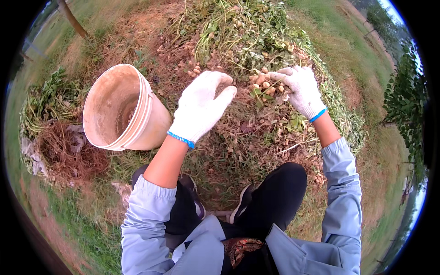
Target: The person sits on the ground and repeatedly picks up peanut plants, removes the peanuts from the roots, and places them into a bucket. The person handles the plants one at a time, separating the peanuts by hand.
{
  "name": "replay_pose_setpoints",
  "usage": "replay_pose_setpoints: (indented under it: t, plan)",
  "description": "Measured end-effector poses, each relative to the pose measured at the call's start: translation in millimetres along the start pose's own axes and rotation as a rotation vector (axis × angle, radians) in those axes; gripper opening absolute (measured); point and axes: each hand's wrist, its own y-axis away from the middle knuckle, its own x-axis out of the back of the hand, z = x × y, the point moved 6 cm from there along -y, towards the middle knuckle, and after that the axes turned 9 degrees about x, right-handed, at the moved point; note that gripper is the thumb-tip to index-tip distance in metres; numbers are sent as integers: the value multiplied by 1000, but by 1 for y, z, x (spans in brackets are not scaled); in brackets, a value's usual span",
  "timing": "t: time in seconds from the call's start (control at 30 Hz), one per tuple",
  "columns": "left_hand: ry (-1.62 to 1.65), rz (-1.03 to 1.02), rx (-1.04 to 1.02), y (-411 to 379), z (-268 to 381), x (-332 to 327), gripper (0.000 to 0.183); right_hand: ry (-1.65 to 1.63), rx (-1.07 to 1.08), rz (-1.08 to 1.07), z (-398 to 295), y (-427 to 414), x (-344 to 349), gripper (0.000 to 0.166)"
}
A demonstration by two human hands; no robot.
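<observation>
My left hand [206, 101], in a white knit glove with a blue cuff edge, is raised above the ground, its thumb and fingers apart and nothing seen between them. A cluster of peanuts in their shells [264, 83] hangs at the fingertips of my right hand [299, 86], gloved the same way, which grips the plants. Beyond both hands lies a large heap of pulled peanut plants [254, 34], green leaves and stems with pods among them. Left of my left hand, a dirty white plastic bucket [156, 117] leans with its mouth towards me; a few pods appear deep inside.
A smaller pile of plants [44, 103] with a tangle of brown roots [74, 154] lies left of the bucket. Dry leaves and grass cover the ground by my shoes [240, 202]. A wooden post [73, 20] stands at the upper left.
</observation>
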Motion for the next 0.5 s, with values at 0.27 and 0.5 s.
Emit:
replay_pose_setpoints:
  t: [0.27,0.5]
  plan:
    - [552,-708,382,20,-15,-77,47,-92,-106,179,-57,17,29,54]
    - [461,-474,478,3,-48,-51,45,-1017,-1015,420,-69,98,-34,50]
